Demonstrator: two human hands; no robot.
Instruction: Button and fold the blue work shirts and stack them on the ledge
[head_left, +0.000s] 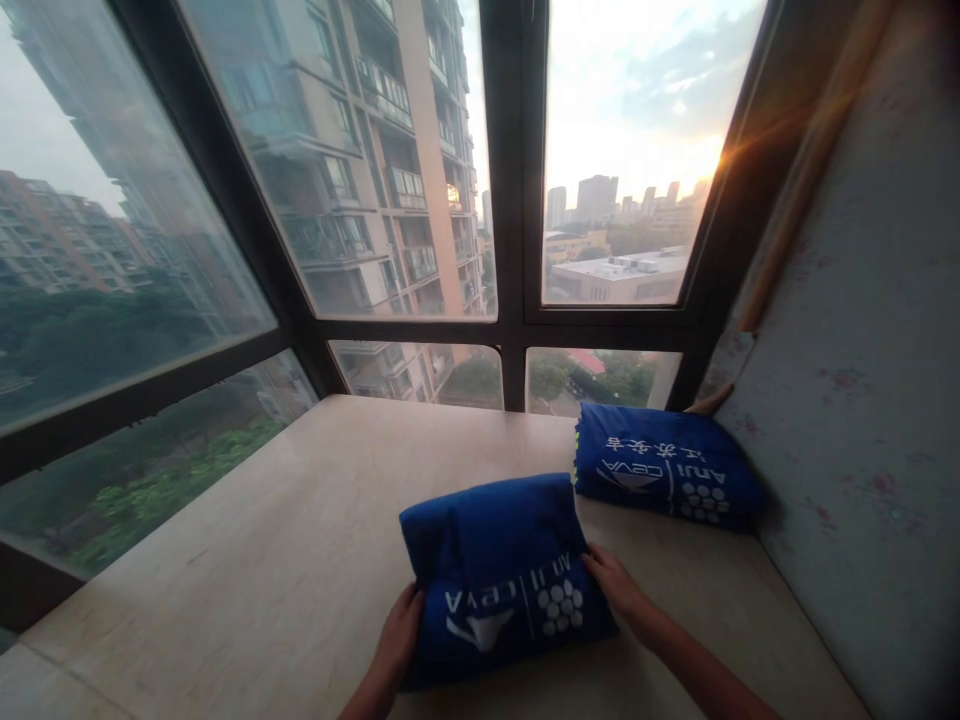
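A folded blue garment (487,540) with white "ANJI CEVA" lettering and a logo is in front of me, its print upside down to my view. My left hand (402,622) grips its left side, fingers partly hidden by the cloth. On the opposite side, my right hand (613,580) holds the right edge, with several fingertips out of sight. Behind and to the right lies a second folded blue garment (652,455), with similar white print plus Chinese characters and a bit of yellow-green along its left edge. Neither hand touches that one.
Both garments are at a pale stone window ledge (285,500). Dark window frames (513,200) rise along its far and left sides. A wall with floral paper (855,400) bounds the right, close beside the second garment. Buildings and low sun show through the glass.
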